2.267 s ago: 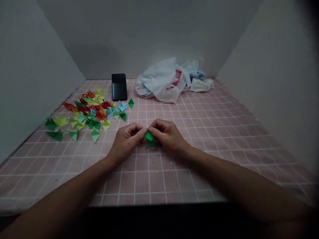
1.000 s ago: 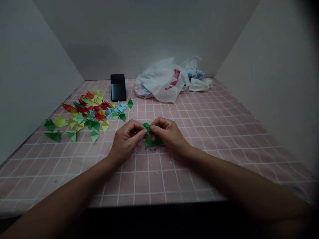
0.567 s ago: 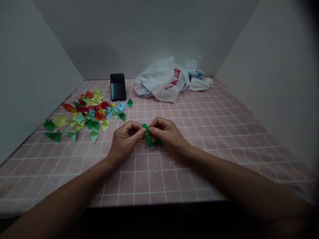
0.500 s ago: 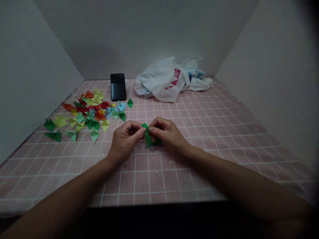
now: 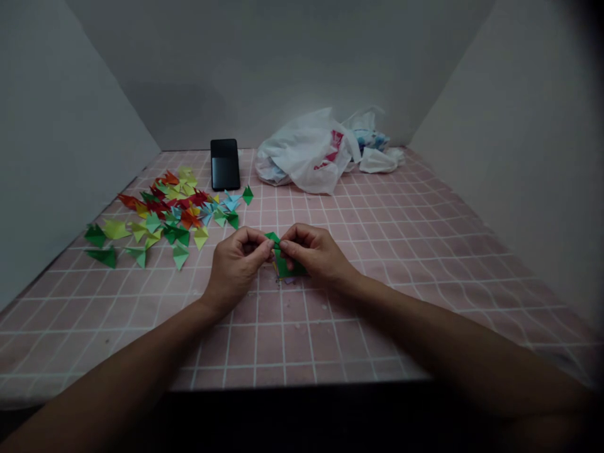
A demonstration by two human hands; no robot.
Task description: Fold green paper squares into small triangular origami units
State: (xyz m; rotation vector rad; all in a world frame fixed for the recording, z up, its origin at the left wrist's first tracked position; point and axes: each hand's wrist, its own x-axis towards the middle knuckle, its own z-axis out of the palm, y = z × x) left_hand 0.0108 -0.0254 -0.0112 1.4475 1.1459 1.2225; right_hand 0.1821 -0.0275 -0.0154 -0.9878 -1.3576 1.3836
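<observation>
My left hand (image 5: 238,264) and right hand (image 5: 317,255) are pinching folded green paper (image 5: 272,237), fingertips closed | it's poking higher than before | pink checked tablecloth (image 5: 377,340) is lying below, grey walls (image 5: 302,56) standing around

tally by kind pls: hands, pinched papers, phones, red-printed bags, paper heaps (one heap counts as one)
Bare left hand and bare right hand: 2
Small green folded paper, pinched: 1
Black rectangular phone: 1
White plastic bag with red print: 1
Heap of multicoloured folded paper pieces: 1
Total: 6
</observation>
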